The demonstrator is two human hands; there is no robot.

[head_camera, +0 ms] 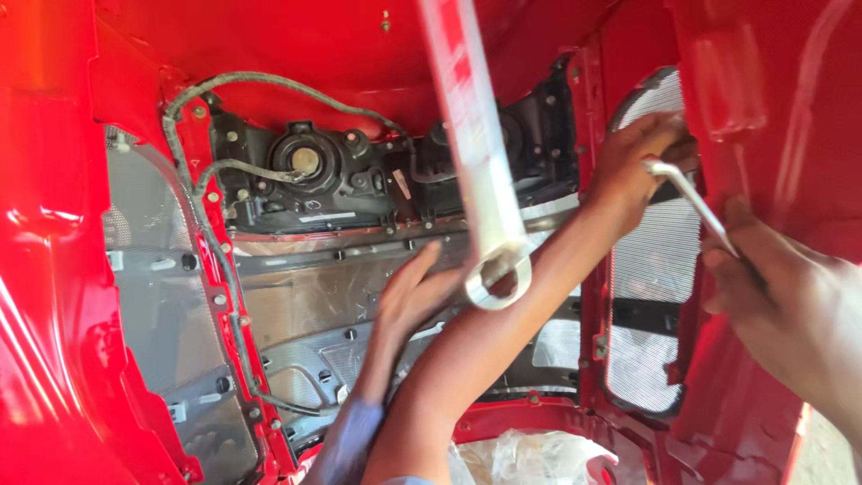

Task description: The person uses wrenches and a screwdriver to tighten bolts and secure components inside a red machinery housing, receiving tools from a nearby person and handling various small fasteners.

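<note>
My right hand (786,305) comes in from the right edge and grips the long end of a bent steel wrench (691,198). My left hand (639,162) reaches up from the bottom middle, and its fingers close round the wrench's bent upper end beside a silver mesh grille (660,251) in the red body panel (763,108). A blurred ring spanner (485,198) hangs close to the camera, its top out of frame, its ring in front of my left forearm. Another person's hand (415,296) in a dark sleeve rests flat on the grey inner panel.
A black headlamp housing (310,180) with a wrapped wiring harness (202,171) sits behind the red frame. A grey bolted panel (296,296) lies under it. Clear plastic sheeting (530,458) bunches at the bottom. Red bodywork closes in on the left and right.
</note>
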